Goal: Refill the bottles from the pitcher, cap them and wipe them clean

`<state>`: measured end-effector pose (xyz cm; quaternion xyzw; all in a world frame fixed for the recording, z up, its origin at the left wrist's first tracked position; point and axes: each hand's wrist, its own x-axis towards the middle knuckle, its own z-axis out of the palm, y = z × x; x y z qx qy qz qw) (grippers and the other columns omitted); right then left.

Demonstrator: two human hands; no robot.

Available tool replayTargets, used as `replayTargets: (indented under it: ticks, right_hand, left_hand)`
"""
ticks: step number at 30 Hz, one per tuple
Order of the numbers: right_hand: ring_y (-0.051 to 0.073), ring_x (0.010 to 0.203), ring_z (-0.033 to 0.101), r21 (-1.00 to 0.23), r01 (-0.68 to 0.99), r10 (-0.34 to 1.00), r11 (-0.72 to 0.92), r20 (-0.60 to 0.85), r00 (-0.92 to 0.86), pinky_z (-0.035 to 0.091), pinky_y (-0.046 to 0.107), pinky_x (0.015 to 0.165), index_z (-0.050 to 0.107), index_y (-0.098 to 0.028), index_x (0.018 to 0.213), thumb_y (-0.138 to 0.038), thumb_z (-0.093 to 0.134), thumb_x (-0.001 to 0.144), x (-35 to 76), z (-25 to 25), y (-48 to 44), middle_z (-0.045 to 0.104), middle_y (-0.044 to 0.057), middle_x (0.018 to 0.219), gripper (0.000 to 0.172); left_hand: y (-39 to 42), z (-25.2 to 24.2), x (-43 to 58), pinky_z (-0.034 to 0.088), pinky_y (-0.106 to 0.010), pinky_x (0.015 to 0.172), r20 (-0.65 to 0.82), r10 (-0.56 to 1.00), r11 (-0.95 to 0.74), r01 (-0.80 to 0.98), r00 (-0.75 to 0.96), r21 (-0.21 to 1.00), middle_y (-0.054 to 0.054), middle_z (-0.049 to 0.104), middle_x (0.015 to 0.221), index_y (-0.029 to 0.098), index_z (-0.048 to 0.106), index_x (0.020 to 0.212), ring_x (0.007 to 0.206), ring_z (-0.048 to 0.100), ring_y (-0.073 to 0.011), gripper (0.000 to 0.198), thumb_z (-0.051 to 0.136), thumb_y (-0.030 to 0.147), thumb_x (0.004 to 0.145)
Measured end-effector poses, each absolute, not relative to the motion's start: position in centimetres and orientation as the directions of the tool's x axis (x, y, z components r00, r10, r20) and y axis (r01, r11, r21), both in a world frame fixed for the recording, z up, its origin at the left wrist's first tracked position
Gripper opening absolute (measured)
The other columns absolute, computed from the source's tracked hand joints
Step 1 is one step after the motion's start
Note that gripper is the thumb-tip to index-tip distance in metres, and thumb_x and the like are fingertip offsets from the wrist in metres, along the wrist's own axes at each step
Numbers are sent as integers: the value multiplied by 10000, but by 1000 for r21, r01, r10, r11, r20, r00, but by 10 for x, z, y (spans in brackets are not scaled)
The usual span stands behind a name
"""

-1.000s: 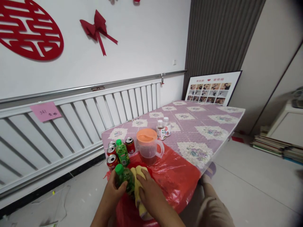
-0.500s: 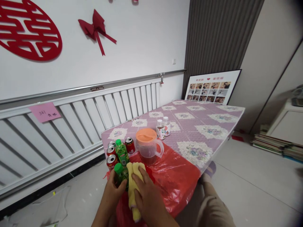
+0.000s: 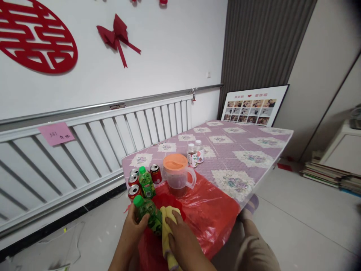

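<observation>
My left hand (image 3: 134,223) is closed around a green plastic bottle (image 3: 151,215) with a green cap, which leans with its cap to the left. A folded yellow cloth (image 3: 168,231) is gripped in my right hand (image 3: 182,235) and presses against the bottle's lower end. Beneath them lies a red plastic bag (image 3: 210,216), and a red dish (image 3: 165,201) shows partly behind the cloth. Just beyond stands a second green bottle (image 3: 147,184), upright among several red drink cans (image 3: 134,192). A clear pitcher (image 3: 178,182) with an orange lid holds some dark liquid.
Two small white-capped bottles (image 3: 192,156) stand behind the pitcher on the flowered tablecloth (image 3: 231,165). A white radiator (image 3: 113,139) runs along the wall at left. A person's leg (image 3: 252,241) is at the table's right edge.
The bottle in my left hand has tilted further, its lower end swinging right. My right hand and the cloth have shifted slightly right and down, uncovering more of the red dish.
</observation>
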<state>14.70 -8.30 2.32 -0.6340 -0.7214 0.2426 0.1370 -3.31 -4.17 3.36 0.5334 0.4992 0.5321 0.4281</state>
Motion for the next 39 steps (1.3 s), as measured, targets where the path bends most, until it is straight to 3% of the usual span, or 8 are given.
replayTargets:
  ticks: [15,23,28,34,39]
  right_hand:
    - [277,1329,511,-560,817,982,136,-31,-185,435,386,1071,557,-222,1391,-42,498,806,146,20,-83,360,123,1579,615]
    - [246,1480,256,-687,656,946,314,163,-281,287,405,1186,526,-193,1412,-121,482,854,134,65,-86,237,116,1629,564]
    - [273,1465,295,-656,708,960,261,101,-260,306,421,1175,527,-208,1414,-105,490,829,132,60,-81,241,104,1630,595]
    - [305,1265,560,-525,842,981,126,-63,-186,451,422,1048,554,-207,1392,-52,475,806,144,25,-78,363,146,1573,611]
    - [295,1272,555,-518,845,982,130,-48,-180,466,393,1023,559,-224,1388,-63,477,821,146,24,-82,375,139,1568,595]
  left_hand:
    - [-45,30,-44,539,-408,932,98,992,-101,-35,-80,994,-112,719,1133,184,532,1178,1076,674,-310,601,765,395,666]
    - [-49,28,-43,525,-446,983,149,989,-149,4,-27,989,-125,686,1226,194,552,1208,1149,647,-328,584,765,363,691]
    - [-49,27,-45,533,-447,969,130,991,-131,-14,-38,991,-130,700,1192,189,558,1179,1128,656,-335,578,776,357,671]
    - [-53,20,-49,532,-439,958,127,987,-135,-77,-95,988,-141,662,1260,208,486,1261,1178,627,-346,698,793,395,663]
    - [-59,28,-45,495,-453,1023,76,997,-76,-58,5,995,-134,663,1261,210,509,1234,1196,619,-337,622,764,397,699]
